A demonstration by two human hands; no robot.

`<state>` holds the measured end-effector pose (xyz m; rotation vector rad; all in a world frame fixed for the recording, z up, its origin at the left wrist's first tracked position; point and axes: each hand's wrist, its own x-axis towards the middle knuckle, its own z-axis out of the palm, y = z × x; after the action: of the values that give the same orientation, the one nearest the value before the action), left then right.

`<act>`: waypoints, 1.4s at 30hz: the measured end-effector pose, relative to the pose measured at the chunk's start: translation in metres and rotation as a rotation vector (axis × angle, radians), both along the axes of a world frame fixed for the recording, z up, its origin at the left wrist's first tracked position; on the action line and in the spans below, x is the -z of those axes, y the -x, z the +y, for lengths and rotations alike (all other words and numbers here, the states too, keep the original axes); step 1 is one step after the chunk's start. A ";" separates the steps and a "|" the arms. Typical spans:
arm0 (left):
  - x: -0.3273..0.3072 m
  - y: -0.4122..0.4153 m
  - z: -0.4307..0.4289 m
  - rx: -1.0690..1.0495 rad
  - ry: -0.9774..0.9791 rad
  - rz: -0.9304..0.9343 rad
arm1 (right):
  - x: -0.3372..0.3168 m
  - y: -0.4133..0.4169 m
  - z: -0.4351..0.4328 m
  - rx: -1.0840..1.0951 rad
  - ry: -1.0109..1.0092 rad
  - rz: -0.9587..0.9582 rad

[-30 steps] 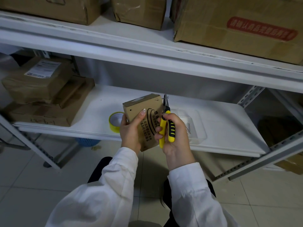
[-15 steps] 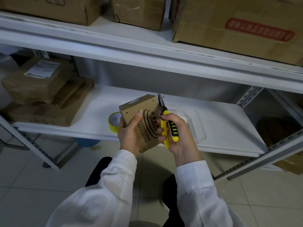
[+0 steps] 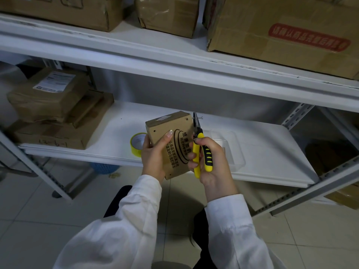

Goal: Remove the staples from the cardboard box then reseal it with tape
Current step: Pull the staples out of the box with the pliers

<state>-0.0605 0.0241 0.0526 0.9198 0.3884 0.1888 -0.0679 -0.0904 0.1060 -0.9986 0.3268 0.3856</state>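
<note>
Left hand (image 3: 155, 158): fingers wrapped tight around one small cardboard box (image 3: 171, 144), thumb flat on its printed face. We hold the box upright at frame centre, in front of the lower shelf (image 3: 262, 148). Right hand (image 3: 211, 162): fingers curled shut on one pair of yellow-and-black pliers (image 3: 200, 150), at 3 o'clock of the box, nose up. A small metal piece, probably a staple (image 3: 198, 118), sits in the nose. One yellow tape roll (image 3: 137, 144) stands at 9 o'clock of the box. One clear tray (image 3: 233, 150) lies at 3 o'clock.

I count one small cardboard box (image 3: 168, 141) in my hands, one pair of yellow-handled pliers (image 3: 201, 146), one roll of yellow tape (image 3: 137, 143), one clear plastic tray (image 3: 234, 152), three big cartons on the upper shelf (image 3: 136, 49).
</note>
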 end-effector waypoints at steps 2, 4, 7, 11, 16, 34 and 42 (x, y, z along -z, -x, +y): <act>-0.001 0.002 -0.006 -0.038 0.017 -0.009 | 0.000 0.000 0.002 0.039 -0.022 0.011; 0.000 0.002 -0.011 -0.076 0.050 -0.022 | 0.000 0.000 0.004 0.064 -0.040 0.018; 0.002 0.002 -0.017 -0.121 0.037 -0.028 | -0.001 0.001 0.007 0.094 -0.061 0.027; 0.007 0.003 -0.029 -0.216 -0.012 -0.042 | -0.003 0.000 0.012 0.182 0.041 0.015; 0.008 0.000 -0.030 -0.250 -0.180 -0.046 | -0.001 -0.001 0.007 0.237 0.215 -0.030; 0.008 -0.002 -0.025 0.004 -0.060 0.011 | 0.030 -0.031 -0.054 0.317 0.402 0.059; 0.013 -0.010 -0.025 0.099 0.065 0.042 | 0.059 -0.045 -0.083 0.267 0.510 0.095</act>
<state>-0.0504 -0.0007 0.0393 0.8778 0.3850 0.0653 -0.0227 -0.1734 0.0472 -1.4151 0.6573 0.1043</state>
